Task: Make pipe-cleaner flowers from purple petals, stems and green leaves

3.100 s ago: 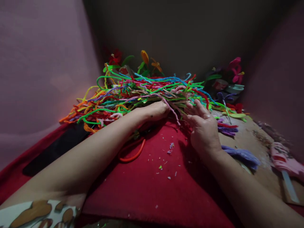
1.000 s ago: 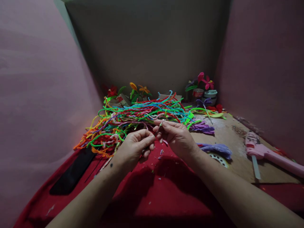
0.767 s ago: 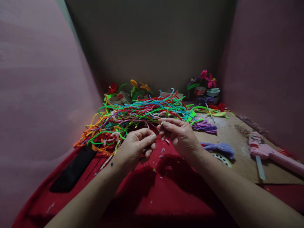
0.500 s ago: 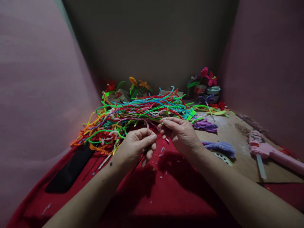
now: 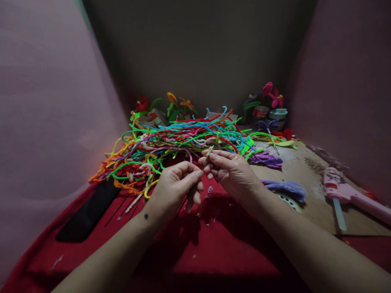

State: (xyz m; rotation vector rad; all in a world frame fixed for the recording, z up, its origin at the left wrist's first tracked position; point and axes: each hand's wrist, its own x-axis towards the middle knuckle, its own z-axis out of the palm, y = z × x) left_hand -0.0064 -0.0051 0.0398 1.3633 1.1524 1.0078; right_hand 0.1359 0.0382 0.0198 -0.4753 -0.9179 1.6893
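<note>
The left hand (image 5: 181, 183) pinches a thin dark stem (image 5: 205, 162) between thumb and forefinger, its other fingers loosely curled. The right hand (image 5: 230, 169), just beside it, pinches the same stem nearer its upper end, where a pale pinkish tip (image 5: 210, 149) stands out above the fingertips. The stem slants up from the left hand to the right, over the red cloth (image 5: 195, 252); small scraps (image 5: 209, 191) are scattered on the cloth beneath the hands. Just beyond both hands spreads a tangled heap of multicoloured pipe cleaners (image 5: 186, 136). To the left of the left hand, a flat black object (image 5: 88, 211) and some dark thin rods (image 5: 115, 212) lie on the cloth. To the right of the right hand, a brown board (image 5: 311, 215) bears a purple bundle (image 5: 265, 158), a lavender bundle (image 5: 287, 189), a perforated round disc (image 5: 288, 201) partly hidden by that bundle and, farther right, a pink glue gun (image 5: 336, 187). Farthest beyond the hands stand orange fuzzy flowers (image 5: 179, 101) on the left and pink fuzzy flowers (image 5: 273, 95) on the right, above a teal-lidded jar (image 5: 277, 114)
</note>
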